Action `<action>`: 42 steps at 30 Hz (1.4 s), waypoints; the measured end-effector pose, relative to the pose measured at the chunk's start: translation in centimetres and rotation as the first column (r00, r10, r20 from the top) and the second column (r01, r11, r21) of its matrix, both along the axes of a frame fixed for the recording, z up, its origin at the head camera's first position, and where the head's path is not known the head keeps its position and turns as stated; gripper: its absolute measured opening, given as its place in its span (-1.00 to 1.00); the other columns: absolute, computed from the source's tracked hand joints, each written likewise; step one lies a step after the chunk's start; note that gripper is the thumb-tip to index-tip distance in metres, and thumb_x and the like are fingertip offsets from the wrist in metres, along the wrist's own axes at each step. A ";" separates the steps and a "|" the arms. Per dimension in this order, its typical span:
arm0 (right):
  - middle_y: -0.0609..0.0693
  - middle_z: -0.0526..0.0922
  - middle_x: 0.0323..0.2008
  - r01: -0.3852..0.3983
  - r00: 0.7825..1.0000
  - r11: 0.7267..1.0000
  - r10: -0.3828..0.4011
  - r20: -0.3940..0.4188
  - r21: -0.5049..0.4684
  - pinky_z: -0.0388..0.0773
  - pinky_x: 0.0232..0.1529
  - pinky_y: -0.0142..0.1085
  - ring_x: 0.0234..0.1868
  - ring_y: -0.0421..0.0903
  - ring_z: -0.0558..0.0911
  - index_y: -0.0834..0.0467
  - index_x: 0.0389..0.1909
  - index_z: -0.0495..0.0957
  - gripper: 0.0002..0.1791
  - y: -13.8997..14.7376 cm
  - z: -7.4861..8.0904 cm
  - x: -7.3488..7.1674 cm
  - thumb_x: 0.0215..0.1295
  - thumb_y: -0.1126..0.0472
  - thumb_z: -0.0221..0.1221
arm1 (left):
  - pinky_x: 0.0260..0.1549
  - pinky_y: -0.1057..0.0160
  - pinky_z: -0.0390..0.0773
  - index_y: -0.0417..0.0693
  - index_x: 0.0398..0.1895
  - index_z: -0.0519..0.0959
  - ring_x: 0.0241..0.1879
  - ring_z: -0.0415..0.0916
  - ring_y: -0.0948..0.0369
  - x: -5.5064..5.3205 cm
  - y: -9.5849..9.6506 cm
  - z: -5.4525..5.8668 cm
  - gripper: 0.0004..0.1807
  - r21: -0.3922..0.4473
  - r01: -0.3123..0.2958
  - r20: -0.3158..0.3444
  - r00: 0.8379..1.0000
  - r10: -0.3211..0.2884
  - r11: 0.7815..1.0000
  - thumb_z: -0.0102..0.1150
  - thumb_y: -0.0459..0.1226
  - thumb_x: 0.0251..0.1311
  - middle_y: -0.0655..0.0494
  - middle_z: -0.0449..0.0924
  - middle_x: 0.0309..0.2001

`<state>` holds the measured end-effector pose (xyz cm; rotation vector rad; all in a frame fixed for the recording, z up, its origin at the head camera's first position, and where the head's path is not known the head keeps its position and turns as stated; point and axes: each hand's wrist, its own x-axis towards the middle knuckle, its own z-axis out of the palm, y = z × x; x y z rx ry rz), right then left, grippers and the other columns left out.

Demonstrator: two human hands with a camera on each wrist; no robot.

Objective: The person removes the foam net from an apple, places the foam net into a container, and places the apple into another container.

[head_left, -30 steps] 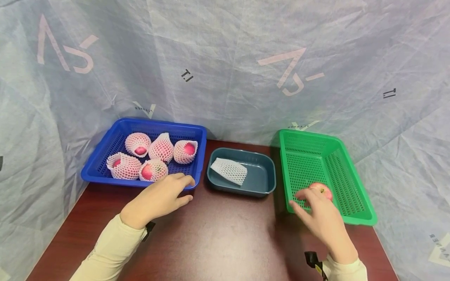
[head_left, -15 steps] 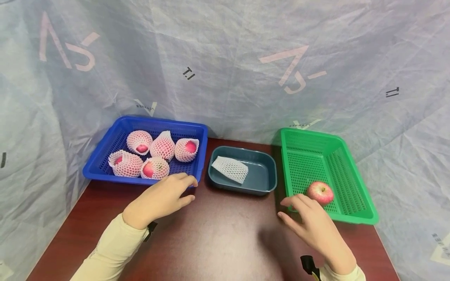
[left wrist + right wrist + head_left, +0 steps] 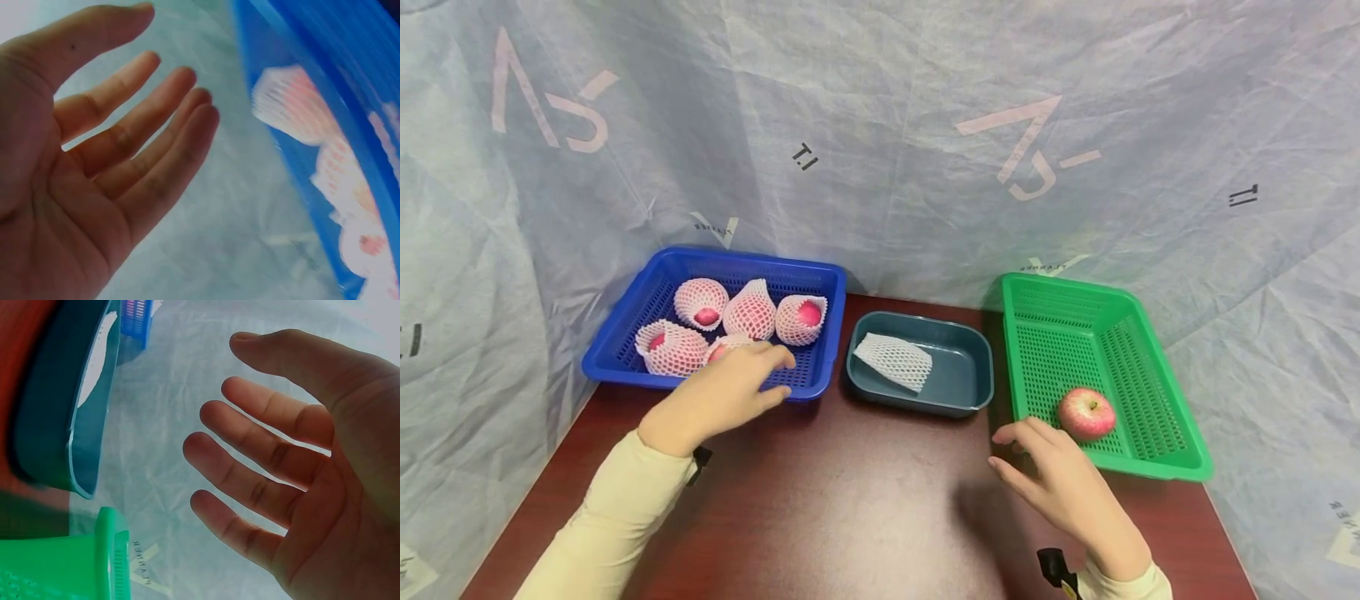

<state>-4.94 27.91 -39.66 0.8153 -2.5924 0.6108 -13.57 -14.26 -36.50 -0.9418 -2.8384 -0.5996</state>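
Observation:
My left hand [image 3: 724, 392] hovers over the front edge of the blue basket [image 3: 601, 354], fingers relaxed and holding nothing. Several apples in white foam nets fill that basket; a netted apple [image 3: 801, 319] sits at its right, and the hand partly hides the front one. In the left wrist view the palm [image 3: 56, 206] faces the camera, bare. My right hand [image 3: 1060, 483] hangs in the air at the near left corner of the green basket [image 3: 1172, 392], thumb and fingers apart with nothing between them. A bare red apple [image 3: 1086, 414] lies in the green basket, just beyond this hand.
Between the baskets stands a dark teal tray [image 3: 958, 404] with an empty white foam net [image 3: 895, 361] in it. The brown table [image 3: 850, 508] reaches back to a grey fabric sheet [image 3: 880, 150] hanging behind everything.
My right hand has drawn back from over the apple toward the green basket's near left corner, leaving the apple inside. My left hand has shifted left, now covering part of the front netted apple.

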 end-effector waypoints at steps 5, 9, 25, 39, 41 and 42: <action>-0.33 0.51 -0.27 0.008 1.000 1.000 -0.008 0.016 0.004 0.37 -0.20 -0.53 -0.30 -0.28 0.54 -0.02 -0.20 0.58 -0.68 0.1 -0.3 0.0 0.04 0.23 0.45 | -0.10 -0.11 0.54 -0.19 -0.05 0.62 -0.14 0.58 -0.05 -2.6 -2.2 -1.0 -0.68 -0.025 -0.126 0.019 0.992 0.126 0.992 0.39 -0.27 0.15 -0.14 0.62 -0.09; -0.32 0.51 -0.27 0.002 0.999 1.000 -0.002 0.032 0.001 0.46 -0.23 -0.45 -0.29 -0.27 0.55 -0.01 -0.20 0.58 -0.69 0.1 -0.7 -0.1 0.05 0.23 0.44 | -0.11 -0.20 0.53 -0.24 -0.03 0.60 -0.09 0.57 -0.16 -4.8 -3.6 -1.8 -0.62 -0.105 -0.195 0.048 0.978 0.201 0.975 0.39 -0.23 0.12 -0.23 0.59 -0.06; -0.33 0.50 -0.26 0.043 0.993 0.999 -0.042 0.112 -0.003 0.54 -0.28 -0.32 -0.29 -0.29 0.55 -0.01 -0.21 0.58 -0.74 0.4 -1.9 -0.2 0.12 0.23 0.42 | -0.31 -0.14 0.52 -0.23 -0.40 0.51 -0.40 0.51 -0.07 -9.3 -5.6 -4.3 -0.52 -0.342 -0.266 0.312 0.873 0.375 0.901 0.34 0.04 0.13 -0.08 0.52 -0.42; -0.36 0.50 -0.26 0.061 0.986 0.998 -0.057 0.159 -0.025 0.55 -0.26 -0.32 -0.28 -0.30 0.58 -0.08 -0.20 0.57 -0.76 0.2 -2.4 -0.2 0.19 0.22 0.39 | -0.30 -0.05 0.54 -0.20 -0.37 0.48 -0.46 0.58 0.01 -9.9 -5.2 -4.6 -0.42 -0.381 -0.267 0.412 0.808 0.421 0.885 0.33 0.17 0.06 -0.04 0.53 -0.46; -0.36 0.51 -0.25 0.063 0.984 0.998 -0.058 0.167 -0.025 0.55 -0.25 -0.32 -0.28 -0.27 0.59 -0.09 -0.19 0.57 -0.77 0.2 -2.4 -0.2 0.21 0.22 0.38 | -0.28 -0.09 0.53 -0.23 -0.29 0.45 -0.44 0.57 0.00 -9.8 -5.3 -4.6 -0.38 -0.384 -0.284 0.405 0.803 0.437 0.878 0.32 0.17 0.05 -0.05 0.52 -0.43; -0.35 0.51 -0.25 0.064 0.984 0.998 -0.059 0.170 -0.026 0.55 -0.25 -0.32 -0.28 -0.25 0.60 -0.09 -0.19 0.57 -0.77 0.2 -2.4 -0.2 0.21 0.22 0.38 | -0.27 -0.10 0.52 -0.25 -0.25 0.43 -0.44 0.58 -0.01 -9.7 -5.2 -4.6 -0.36 -0.381 -0.295 0.403 0.800 0.444 0.876 0.32 0.17 0.05 -0.07 0.52 -0.43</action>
